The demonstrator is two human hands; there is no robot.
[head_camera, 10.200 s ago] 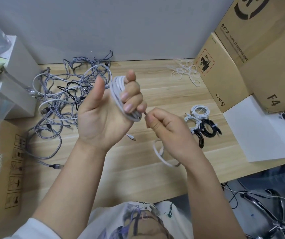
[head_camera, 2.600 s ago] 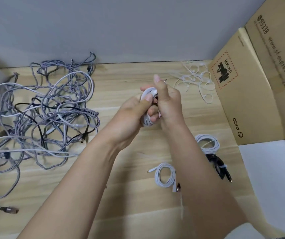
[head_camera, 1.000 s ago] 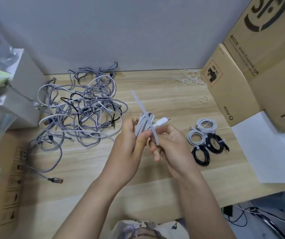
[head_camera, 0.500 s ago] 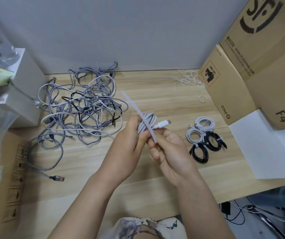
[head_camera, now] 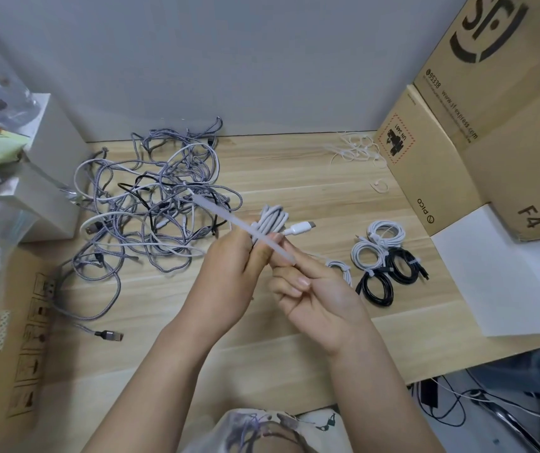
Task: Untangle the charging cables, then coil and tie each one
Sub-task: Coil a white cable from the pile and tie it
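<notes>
Our left hand [head_camera: 226,273] is raised mid-scene, fingers curled in a grip. Our right hand [head_camera: 314,295] sits just right of it, fingertips pinching, forearms converging from near.

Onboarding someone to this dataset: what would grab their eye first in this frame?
Centre frame, the left hand grips a coiled white cable while the right hand pinches a pale cable tie slanting across it. Left of them sprawls a big tangle of grey braided cables; to the right lie finished black and white coils beside stacked cardboard boxes.
</notes>
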